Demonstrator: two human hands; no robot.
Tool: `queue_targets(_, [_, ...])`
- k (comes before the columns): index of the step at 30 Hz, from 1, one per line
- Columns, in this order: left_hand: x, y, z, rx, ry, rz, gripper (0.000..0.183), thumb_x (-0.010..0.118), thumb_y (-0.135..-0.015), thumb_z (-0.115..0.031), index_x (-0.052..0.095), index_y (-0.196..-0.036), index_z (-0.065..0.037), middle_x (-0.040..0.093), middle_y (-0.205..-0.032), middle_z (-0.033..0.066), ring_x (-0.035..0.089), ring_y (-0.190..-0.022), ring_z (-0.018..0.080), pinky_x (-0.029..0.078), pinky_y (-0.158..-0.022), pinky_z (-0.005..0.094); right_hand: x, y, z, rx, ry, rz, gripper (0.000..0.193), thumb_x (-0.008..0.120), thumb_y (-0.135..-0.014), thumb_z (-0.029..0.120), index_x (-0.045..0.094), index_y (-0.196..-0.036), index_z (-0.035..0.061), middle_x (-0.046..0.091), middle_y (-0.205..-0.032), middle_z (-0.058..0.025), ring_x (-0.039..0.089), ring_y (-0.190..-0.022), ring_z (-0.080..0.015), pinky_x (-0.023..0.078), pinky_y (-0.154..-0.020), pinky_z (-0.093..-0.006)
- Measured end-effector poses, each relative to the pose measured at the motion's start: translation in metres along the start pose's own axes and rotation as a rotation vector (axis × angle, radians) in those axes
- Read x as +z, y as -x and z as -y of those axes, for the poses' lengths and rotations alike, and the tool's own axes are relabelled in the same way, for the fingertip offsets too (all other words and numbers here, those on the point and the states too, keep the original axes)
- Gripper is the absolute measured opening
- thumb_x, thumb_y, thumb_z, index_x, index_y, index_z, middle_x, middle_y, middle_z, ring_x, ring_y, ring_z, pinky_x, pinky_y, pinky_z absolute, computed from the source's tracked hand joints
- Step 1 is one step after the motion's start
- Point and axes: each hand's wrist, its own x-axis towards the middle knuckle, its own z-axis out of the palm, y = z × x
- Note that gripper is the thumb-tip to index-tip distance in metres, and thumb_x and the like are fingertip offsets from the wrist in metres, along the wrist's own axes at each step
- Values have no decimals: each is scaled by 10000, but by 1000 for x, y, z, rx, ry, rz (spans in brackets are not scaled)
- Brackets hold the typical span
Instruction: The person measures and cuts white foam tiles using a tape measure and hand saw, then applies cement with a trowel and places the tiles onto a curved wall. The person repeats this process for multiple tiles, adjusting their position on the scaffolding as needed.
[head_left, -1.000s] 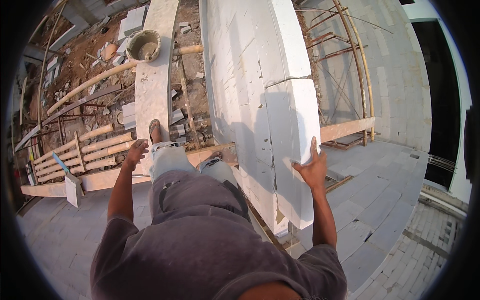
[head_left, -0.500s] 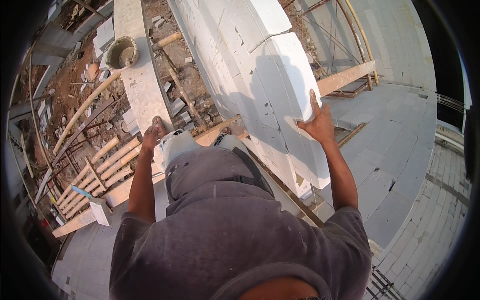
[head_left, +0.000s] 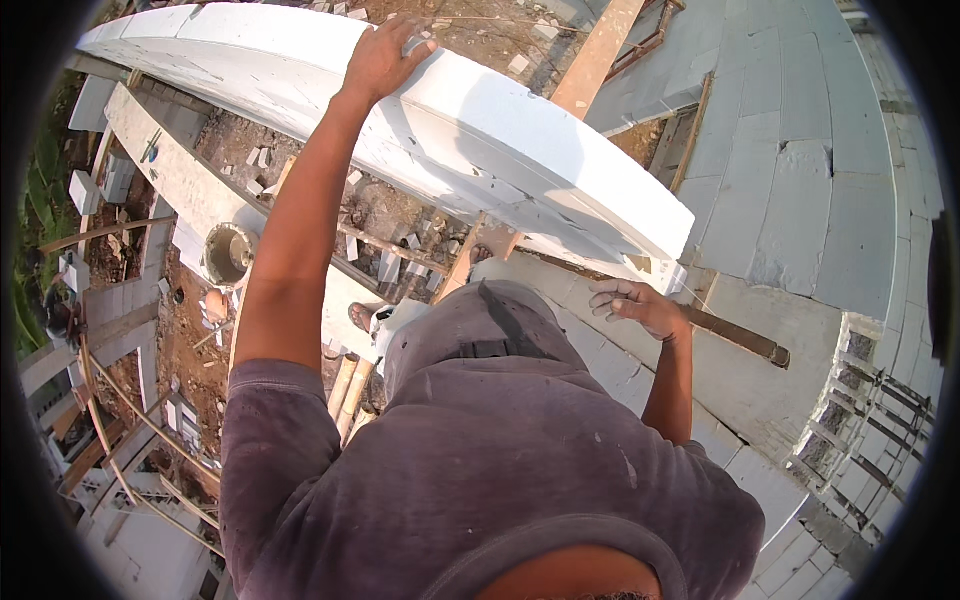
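A white block wall (head_left: 590,165) curves across the upper half of the view, with smeared mortar on its near side. My left arm stretches forward, and my left hand (head_left: 385,62) rests on the wall's top edge with its fingers spread. Near the wall's right-hand end, my right hand (head_left: 645,308) hangs in the air, apart from the blocks. Its dusty fingers are loosely bent and apart, and I see nothing in them. A thin line (head_left: 700,298) shows by the wall's end, close to that hand.
A mortar bucket (head_left: 230,252) stands by a long plank (head_left: 180,165) on the left. My feet are on boards between plank and wall. Rubble and bamboo poles (head_left: 350,395) lie lower down. A brown beam (head_left: 740,338) juts out right of my right hand; exposed rebar (head_left: 865,425) is farther right.
My view has turned relative to the wall. My left hand has gone from beside my left leg up onto the wall's top. My right hand has come off the end block.
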Motion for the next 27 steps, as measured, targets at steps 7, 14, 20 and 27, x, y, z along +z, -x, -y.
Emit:
queue_targets(7, [26,-8,27,14,-254,302,728,337,-973,-677,488,-1436,-136,435,-1513,131,326,-1448,318,150,-1195,563,-136,-87,-172,-582,-932,-1097,676,493,-998,458,296,-1525,83,405,-1514,-155,398,-1392,-317,338,-1112,-517])
queue_targets(14, [23,-11,32,99,-261,228,707,350,-983,-650,521,-1368,-82,532,-1357,171,448,-1337,344,205,-1152,602,-149,-140,-117,-656,-1163,-747,551,471,-991,483,568,-1325,56,634,-1289,-104,616,-1168,-270,505,-1011,-433])
queue_targets(20, [24,-8,31,134,-234,176,675,362,-988,-628,544,-1311,-63,564,-1271,163,513,-1251,348,234,-1128,621,-162,-149,-154,-753,-1215,-602,491,480,-998,446,592,-1282,61,663,-1221,-88,641,-1108,-263,528,-971,-405])
queue_targets(27, [24,-13,27,77,-270,225,643,369,-988,-620,557,-1267,-72,570,-1255,152,521,-1242,344,226,-1130,638,-151,-150,-144,-708,-1196,-680,468,501,-992,444,602,-1253,69,668,-1194,-74,651,-1079,-254,542,-939,-400])
